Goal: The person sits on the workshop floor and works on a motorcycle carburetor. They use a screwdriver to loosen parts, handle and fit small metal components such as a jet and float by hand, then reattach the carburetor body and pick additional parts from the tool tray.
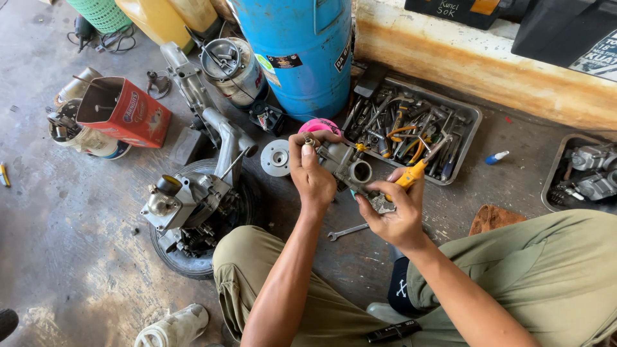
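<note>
My left hand (313, 173) grips a grey metal carburetor (346, 164) from the left, thumb on top, holding it above the floor. My right hand (393, 215) holds a yellow-handled tool (411, 173) against the carburetor's lower right side. Both hands meet in the middle of the view, above my knees in olive trousers.
A small engine (186, 205) rests on a tyre to the left. A tray of hand tools (411, 128) lies behind the hands, a blue drum (302, 51) beyond it. A wrench (347, 231) lies on the floor; a red box (125, 109) at left; another parts tray (588, 170) at right.
</note>
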